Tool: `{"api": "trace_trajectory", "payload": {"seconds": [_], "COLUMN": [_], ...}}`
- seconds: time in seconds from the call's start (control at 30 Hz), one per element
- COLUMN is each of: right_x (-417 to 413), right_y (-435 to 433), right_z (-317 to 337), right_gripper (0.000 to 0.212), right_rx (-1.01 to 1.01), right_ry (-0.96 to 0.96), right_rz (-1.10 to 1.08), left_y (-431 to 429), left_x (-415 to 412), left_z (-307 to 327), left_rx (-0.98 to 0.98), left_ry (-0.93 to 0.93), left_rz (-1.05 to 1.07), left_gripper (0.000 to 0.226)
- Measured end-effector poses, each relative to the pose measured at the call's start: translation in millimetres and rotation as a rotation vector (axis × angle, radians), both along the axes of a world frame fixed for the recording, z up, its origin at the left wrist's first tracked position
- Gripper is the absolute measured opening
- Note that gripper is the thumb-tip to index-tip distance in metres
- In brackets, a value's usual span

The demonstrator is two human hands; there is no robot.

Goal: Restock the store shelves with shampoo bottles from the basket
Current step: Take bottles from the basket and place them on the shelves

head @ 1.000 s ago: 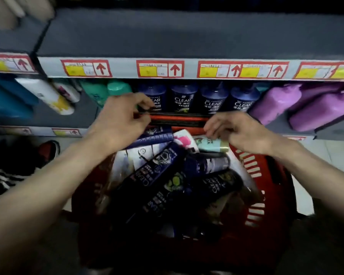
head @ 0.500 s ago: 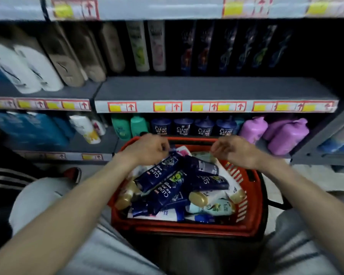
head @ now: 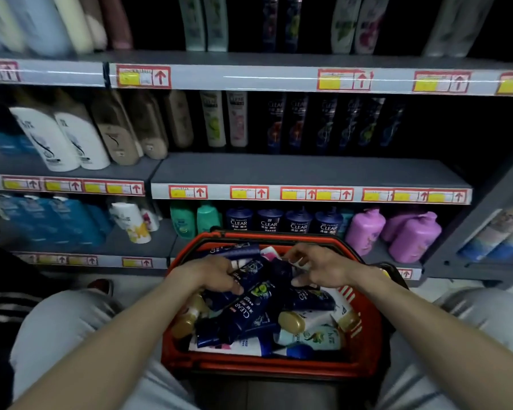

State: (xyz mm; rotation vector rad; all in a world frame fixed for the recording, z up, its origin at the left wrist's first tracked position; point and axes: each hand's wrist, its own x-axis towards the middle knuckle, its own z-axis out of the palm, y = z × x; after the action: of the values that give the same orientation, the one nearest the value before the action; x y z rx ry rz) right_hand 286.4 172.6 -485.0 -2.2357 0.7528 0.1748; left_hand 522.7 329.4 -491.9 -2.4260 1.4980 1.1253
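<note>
A dark blue bottle [head: 250, 272] is gripped by the left hand [head: 208, 275] in the red basket [head: 267, 365], parked below the shelves [head: 279, 170]. The right hand [head: 323, 267] is curled over the pile [head: 305, 324], but whether anything's held can't be told.

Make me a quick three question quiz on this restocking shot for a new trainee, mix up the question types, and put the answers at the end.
1. True or false: the left hand and right hand are reaching up to a shelf.
2. The large bottles right of the dark blue row on the lowest shelf are: A green, B purple, C orange.
3. Fill in: the dark blue row carries the brand name ____.

Key
1. False: both are in the red basket, the left gripping a dark blue bottle.
2. B
3. CLEAR
</note>
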Motion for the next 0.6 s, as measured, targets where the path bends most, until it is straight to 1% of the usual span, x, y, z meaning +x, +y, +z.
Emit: {"api": "trace_trajectory", "payload": {"seconds": [0.07,0.17,0.2,0.23,0.3,0.33,0.4,0.5,0.57,0.6], "right_x": [7,11,12,12,13,14,14,13,11,11], "right_y": [-1,0,0,0,-2,-3,-3,-5,-7,-10], "right_z": [-3,-19,-25,-28,-31,-32,-37,-44,-41,-39], "right_gripper": [0.064,0.078,0.083,0.085,0.078,0.074,0.066,0.045,0.037,0.038], "right_rx": [0.051,0.117,0.126,0.143,0.2,0.211,0.206,0.291,0.377,0.426], "right_ry": [-0.009,0.084,0.105,0.103,0.06,0.037,-0.019,-0.202,-0.338,-0.405], "right_rz": [-0.01,-0.019,-0.023,-0.041,-0.101,-0.125,-0.155,-0.243,-0.333,-0.39], "left_y": [2,1,0,-1,-4,-5,-9,-14,-17,-19], "left_x": [1,1,0,0,3,5,9,12,11,11], "left_z": [-2,-8,-7,-6,1,5,14,21,23,24], "left_rx": [-0.008,-0.013,-0.026,-0.048,-0.119,-0.174,-0.319,-0.513,-0.584,-0.605], "left_ry": [0.017,0.055,0.042,0.01,-0.036,-0.03,0.002,0.039,0.106,0.149], "left_rz": [0.017,0.07,0.079,0.081,0.108,0.149,0.238,0.321,0.381,0.407], "left_gripper": [0.086,0.091,0.089,0.081,0.052,0.046,0.039,0.036,0.036,0.036]}}
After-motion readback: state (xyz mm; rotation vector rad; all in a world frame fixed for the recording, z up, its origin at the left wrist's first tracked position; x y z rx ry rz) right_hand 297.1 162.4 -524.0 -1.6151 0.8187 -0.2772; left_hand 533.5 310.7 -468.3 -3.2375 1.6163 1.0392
